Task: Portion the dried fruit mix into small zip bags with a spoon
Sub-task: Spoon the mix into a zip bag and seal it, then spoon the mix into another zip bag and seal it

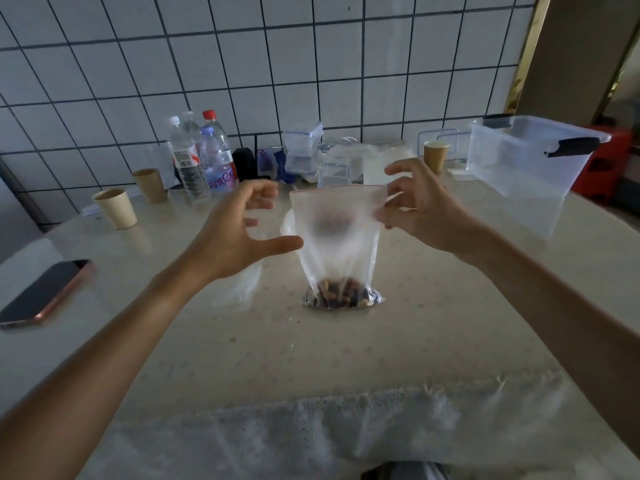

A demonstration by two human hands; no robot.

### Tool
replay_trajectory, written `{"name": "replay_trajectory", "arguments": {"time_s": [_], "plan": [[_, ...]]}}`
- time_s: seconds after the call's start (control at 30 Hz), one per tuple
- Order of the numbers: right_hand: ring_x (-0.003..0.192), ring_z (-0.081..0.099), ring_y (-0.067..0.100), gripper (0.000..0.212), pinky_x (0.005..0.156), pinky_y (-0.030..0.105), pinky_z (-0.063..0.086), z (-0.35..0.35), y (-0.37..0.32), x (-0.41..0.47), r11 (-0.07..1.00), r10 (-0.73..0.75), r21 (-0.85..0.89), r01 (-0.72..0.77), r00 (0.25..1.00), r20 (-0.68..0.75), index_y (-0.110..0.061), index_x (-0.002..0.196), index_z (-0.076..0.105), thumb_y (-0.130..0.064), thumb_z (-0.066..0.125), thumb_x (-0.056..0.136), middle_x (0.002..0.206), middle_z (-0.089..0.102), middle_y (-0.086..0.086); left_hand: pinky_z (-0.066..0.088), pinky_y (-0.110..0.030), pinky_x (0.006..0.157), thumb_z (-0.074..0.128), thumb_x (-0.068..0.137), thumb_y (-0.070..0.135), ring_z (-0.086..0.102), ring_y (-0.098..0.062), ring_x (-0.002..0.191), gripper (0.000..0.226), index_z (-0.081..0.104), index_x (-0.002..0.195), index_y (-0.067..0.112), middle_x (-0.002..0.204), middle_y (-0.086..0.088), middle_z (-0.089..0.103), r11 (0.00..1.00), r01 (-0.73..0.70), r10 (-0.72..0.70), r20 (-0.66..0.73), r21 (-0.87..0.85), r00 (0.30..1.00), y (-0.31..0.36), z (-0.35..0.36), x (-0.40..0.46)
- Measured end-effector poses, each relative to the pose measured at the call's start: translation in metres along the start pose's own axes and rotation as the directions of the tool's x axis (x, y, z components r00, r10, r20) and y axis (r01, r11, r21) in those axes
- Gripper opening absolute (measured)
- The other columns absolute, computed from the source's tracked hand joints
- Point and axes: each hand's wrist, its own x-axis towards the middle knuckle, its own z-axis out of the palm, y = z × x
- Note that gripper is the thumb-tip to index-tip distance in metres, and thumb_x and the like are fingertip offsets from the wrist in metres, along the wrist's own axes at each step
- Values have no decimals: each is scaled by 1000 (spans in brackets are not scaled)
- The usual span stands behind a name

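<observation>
A zip bag (337,237) with fruit mix (343,296) at its bottom is stood on the counter (450,323), pinched at its top right corner by the right hand (420,211). The left hand (242,230) is held spread beside it, gripping nothing. If the pinch slips, the bag could topple and the mix be spilled.

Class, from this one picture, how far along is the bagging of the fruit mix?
Done: a portion of dried fruit sits in the zip bag. In hand: the right hand pinches its top corner; the left hand is open beside it. Left: whether it is sealed cannot be told; no spoon shows.
</observation>
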Motion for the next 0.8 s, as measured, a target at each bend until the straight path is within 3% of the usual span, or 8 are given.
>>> {"name": "replay_trajectory", "arguments": {"time_s": [0.07, 0.2, 0.3, 0.4, 0.5, 0.63, 0.73, 0.8], "plan": [[97, 72, 29, 66, 84, 44, 62, 8, 12, -8, 982, 90, 162, -94, 996, 28, -16, 137, 44, -14, 84, 86, 113, 67, 11, 57, -25, 96, 87, 69, 53, 63, 0, 119, 85, 53, 141, 23, 132, 13, 62, 977, 153, -135, 126, -146, 983, -11, 18, -10], [110, 72, 22, 79, 95, 41, 59, 29, 32, -25, 946, 201, 226, -233, 967, 159, -14, 136, 51, -32, 92, 71, 121, 73, 7, 55, -15, 91, 84, 81, 47, 69, 1, 112, 49, 68, 125, 33, 120, 20, 74, 932, 195, -98, 304, -306, 948, -18, 60, -23], [102, 75, 16, 58, 93, 32, 58, 50, 45, -35, 936, 232, 218, -275, 951, 206, -8, 123, 64, -20, 91, 73, 112, 78, 2, 58, -23, 80, 77, 84, 39, 78, -13, 96, 30, 78, 105, 18, 101, 4, 82, 871, 227, -157, 192, -435, 969, -15, 84, -21], [77, 69, 12, 15, 77, 27, 54, 60, 55, -39, 923, 259, 259, -286, 957, 133, -2, 104, 76, -7, 77, 90, 89, 76, 5, 56, -18, 66, 71, 97, 26, 80, -22, 91, 18, 76, 101, 9, 98, -6, 81, 804, 234, -189, 138, -547, 972, -6, 93, -12], [83, 76, 18, 15, 69, 23, 56, 51, 55, -36, 861, 332, 390, -328, 941, 61, -7, 98, 75, -15, 63, 102, 95, 80, 10, 61, -24, 70, 66, 102, 29, 80, -23, 93, 23, 74, 104, 8, 100, -4, 80, 776, 207, -176, 110, -596, 978, 9, 99, -5], [78, 77, 19, 17, 64, 26, 58, 26, 60, -30, 849, 367, 444, -285, 924, -108, -9, 95, 71, -16, 59, 104, 89, 80, 5, 63, -24, 78, 63, 102, 31, 78, -14, 94, 25, 72, 113, 10, 102, 1, 81, 795, 184, -138, 124, -578, 983, 18, 111, 5], [79, 76, 21, 16, 69, 29, 57, -5, 71, -20, 877, 379, 404, -260, 891, -251, -11, 93, 71, -16, 60, 103, 84, 79, 2, 54, -11, 83, 70, 98, 32, 73, 2, 94, 18, 75, 110, 19, 98, 9, 79, 956, 34, -12, 78, -292, 997, 5, 123, 6], [77, 75, 22, 15, 72, 31, 58, -31, 78, -8, 892, 375, 378, -247, 873, -314, -11, 92, 70, -14, 60, 103, 81, 79, 2, 48, -7, 89, 73, 97, 28, 68, 9, 97, 8, 75, 105, 29, 99, 20, 76, 994, -49, 60, 117, -94, 991, -4, 130, -1]]}}
